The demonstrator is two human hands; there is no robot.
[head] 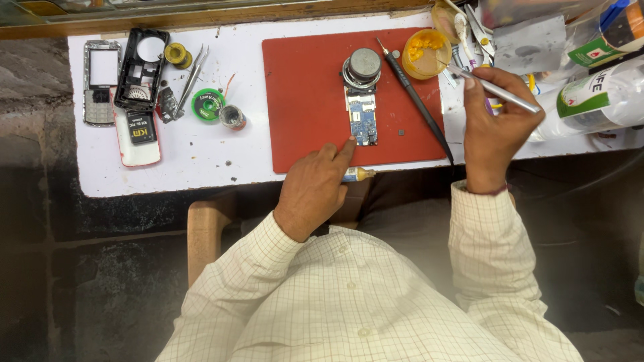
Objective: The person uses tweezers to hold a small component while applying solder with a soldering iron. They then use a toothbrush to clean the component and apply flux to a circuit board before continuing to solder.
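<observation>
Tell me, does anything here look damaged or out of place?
A phone lies in pieces: its black frame and keypad cover sit left, while the bare circuit board rests on the red mat under the left hand.

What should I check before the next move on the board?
1. Left hand steadies board: ok, a fingertip touches its lower corner.
2. Right hand grips tool: ok, held off the board.
3. Board on red mat: ok.
4. Black probe off the board: ok, beside it.
5. Yellow pot open: ok.
6. Tool tip clean: cannot tell.
</observation>
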